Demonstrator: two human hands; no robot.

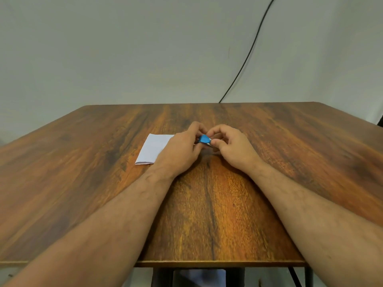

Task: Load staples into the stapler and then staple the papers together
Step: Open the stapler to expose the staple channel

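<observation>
A small blue stapler (pixel 204 139) with a metal edge sits between my two hands, just above the wooden table (pixel 207 204). My left hand (pixel 182 150) holds it from the left with curled fingers. My right hand (pixel 230 146) pinches its right end between thumb and fingers. Most of the stapler is hidden by my fingers. A folded stack of white papers (pixel 153 149) lies flat on the table to the left, partly under my left hand. No staples can be made out.
A black cable (pixel 248 52) runs down the grey wall behind the table's far edge. Dark metal table legs (pixel 298 276) show below the near edge.
</observation>
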